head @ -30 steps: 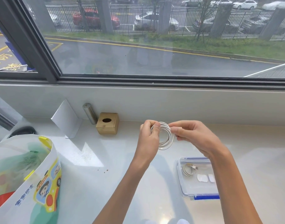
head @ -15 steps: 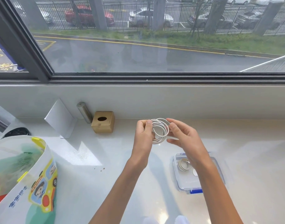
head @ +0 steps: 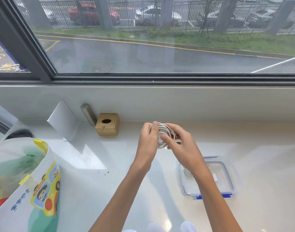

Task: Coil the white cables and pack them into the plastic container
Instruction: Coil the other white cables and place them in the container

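A white countertop (head: 260,148) runs beneath the window. At its left edge stands a printed cartoon bag (head: 26,181). The clear plastic container (head: 222,185), with blue clips on its near rim, sits open on the counter to the right, partly hidden by the right forearm.

The left hand (head: 147,141) and right hand (head: 181,148) meet above the counter, nearer the window than the container. A folded white card (head: 63,121) and a wooden box (head: 108,129) with a round hole stand by the back wall.

The coiled white cable (head: 163,129) is gripped between both hands. The left thumb presses on its upper left loops. The right thumb lies across its lower front, with fingers curled behind it.

A metal cylinder (head: 88,114) leans beside the box. A smaller coiled cable (head: 187,171) lies inside the container's left end.
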